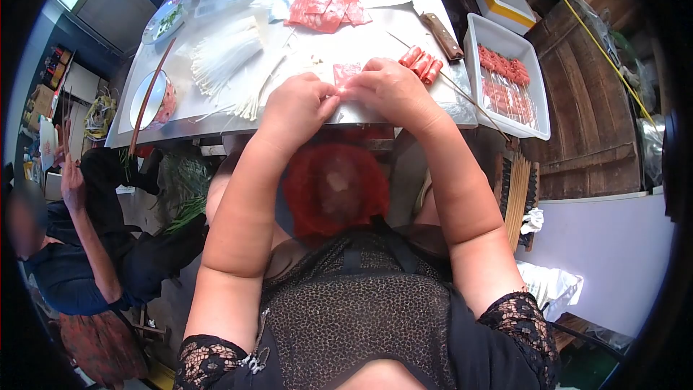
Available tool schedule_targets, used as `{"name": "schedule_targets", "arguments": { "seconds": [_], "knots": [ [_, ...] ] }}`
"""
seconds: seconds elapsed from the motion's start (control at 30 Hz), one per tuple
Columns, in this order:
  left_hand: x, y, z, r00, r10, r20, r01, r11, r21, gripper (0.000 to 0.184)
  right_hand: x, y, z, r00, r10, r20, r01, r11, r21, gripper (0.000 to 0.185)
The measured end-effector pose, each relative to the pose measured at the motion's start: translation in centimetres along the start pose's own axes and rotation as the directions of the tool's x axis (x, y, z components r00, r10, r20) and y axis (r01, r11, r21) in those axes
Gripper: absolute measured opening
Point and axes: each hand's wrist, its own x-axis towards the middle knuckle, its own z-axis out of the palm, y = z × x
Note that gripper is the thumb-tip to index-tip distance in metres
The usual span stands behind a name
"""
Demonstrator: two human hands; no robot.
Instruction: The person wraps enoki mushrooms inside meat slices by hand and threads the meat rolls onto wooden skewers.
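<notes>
Nearest: red basin is sitting below the table edge, under the forearms. Both hands are working at the near edge of the table. Left hand is pinching, fingers curled in, thumb against fingertips. Right hand is pinching too, nearly closed. Fingertips are meeting over a small pale bit at the near end of the meat slice; can't tell which hand is gripping what.

Key relation: slice is lying flat just beyond the joined fingertips, straight ahead, between the hands. Near end is hidden, so can't call the long axis. Right hand looks slightly nearer, its index finger alongside the slice's right edge.

Three meat rolls are lying just right of the right hand, skewer slanting back toward the person. Enoki mushrooms are lying beyond the left hand, left of the slice. Farther out, the stack of meat slices is lying ahead, wood-handled knife to its right.
</notes>
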Motion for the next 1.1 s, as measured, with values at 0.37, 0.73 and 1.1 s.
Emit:
{"name": "schedule_targets", "arguments": {
  "seconds": [0.37, 0.73, 1.1],
  "knots": [
    [-0.1, 0.4, -0.1, 0.999, 0.027, -0.041, -0.025, 0.999, 0.047, 0.015, 0.0, 0.0, 0.1, 1.0, -0.002, 0.001, 0.002, 1.0, -0.016, 0.018],
    [0.1, 0.4, 0.4, 0.995, 0.06, -0.076, -0.051, 0.992, 0.113, 0.014, 0.1, 0.0, 0.1, 1.0, 0.006, 0.007, -0.006, 1.0, -0.016, 0.019],
    [0.8, -0.2, 0.6, 0.993, 0.038, -0.116, -0.044, 0.998, -0.051, 0.015, 0.0, -0.1, 0.0, 1.0, 0.025, 0.008, -0.025, 1.0, -0.001, 0.021]
  ]
}}
